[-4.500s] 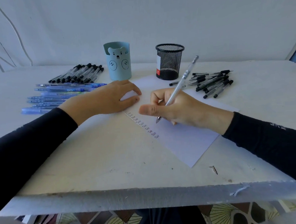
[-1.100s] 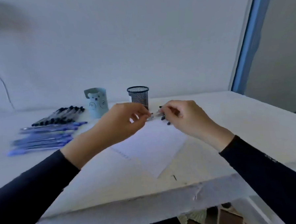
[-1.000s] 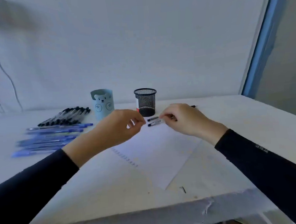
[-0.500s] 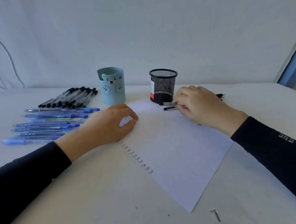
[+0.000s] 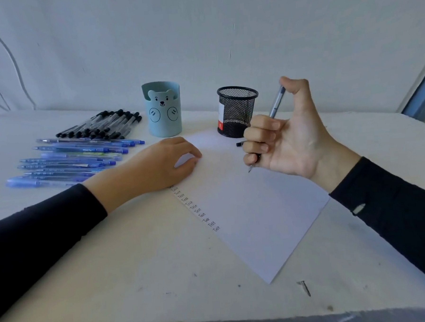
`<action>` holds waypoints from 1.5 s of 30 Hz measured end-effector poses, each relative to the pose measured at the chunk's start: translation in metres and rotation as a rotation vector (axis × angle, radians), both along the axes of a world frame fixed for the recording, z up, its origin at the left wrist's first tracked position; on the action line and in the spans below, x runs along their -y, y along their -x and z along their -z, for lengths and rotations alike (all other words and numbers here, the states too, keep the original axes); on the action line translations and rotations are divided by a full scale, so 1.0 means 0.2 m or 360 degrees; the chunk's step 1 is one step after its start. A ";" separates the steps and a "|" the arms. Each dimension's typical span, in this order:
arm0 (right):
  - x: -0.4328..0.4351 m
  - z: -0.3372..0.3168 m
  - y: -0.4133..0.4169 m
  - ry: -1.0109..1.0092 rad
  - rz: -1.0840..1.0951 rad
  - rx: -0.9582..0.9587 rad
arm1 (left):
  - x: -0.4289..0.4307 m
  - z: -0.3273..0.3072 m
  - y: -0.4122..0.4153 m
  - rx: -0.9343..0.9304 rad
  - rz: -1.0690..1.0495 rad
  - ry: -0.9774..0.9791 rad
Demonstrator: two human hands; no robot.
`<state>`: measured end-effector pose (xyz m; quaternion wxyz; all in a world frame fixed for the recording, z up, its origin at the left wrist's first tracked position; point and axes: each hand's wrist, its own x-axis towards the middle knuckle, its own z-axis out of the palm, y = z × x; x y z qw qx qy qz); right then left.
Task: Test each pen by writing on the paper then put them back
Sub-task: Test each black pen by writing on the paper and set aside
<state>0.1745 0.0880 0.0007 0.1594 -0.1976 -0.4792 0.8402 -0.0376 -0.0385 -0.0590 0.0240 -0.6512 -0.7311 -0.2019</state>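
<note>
A white sheet of paper (image 5: pixel 253 208) lies slanted on the table, with a column of small written words along its left edge. My left hand (image 5: pixel 162 163) rests on the paper's upper left part, fingers loosely bent. My right hand (image 5: pixel 286 139) is raised above the paper, palm toward me, and grips a clear pen (image 5: pixel 276 103) with its tip pointing down. A black cap (image 5: pixel 240 143) pokes out on the paper behind my right fingers.
A light blue bear pen holder (image 5: pixel 163 111) and a black mesh cup (image 5: pixel 237 110) stand at the back. Black-capped pens (image 5: pixel 101 126) and blue pens (image 5: pixel 71 161) lie in rows at the left. A nail (image 5: pixel 305 287) lies near the table's front edge.
My right hand has lifted from the pens beside the mesh cup and now holds one pen upright over the paper. My left hand stayed on the paper.
</note>
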 end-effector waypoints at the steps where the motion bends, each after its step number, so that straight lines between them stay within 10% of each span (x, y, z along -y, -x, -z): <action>1: 0.01 0.00 0.00 0.0018 -0.0013 -0.0016 | 0.00 0.00 0.00 -0.0002 0.0006 0.0008; 10: 0.19 0.10 0.07 -0.0439 -0.0381 0.0017 | -0.01 -0.01 0.00 -0.0117 -0.0012 0.0057; 20: 0.37 0.19 0.00 -0.1628 -0.0300 0.0219 | -0.01 0.00 0.02 -0.0072 0.0039 0.0059; 45: 0.42 0.25 0.00 -0.1542 -0.0148 0.0261 | -0.01 -0.01 -0.01 -0.0046 0.0042 0.0082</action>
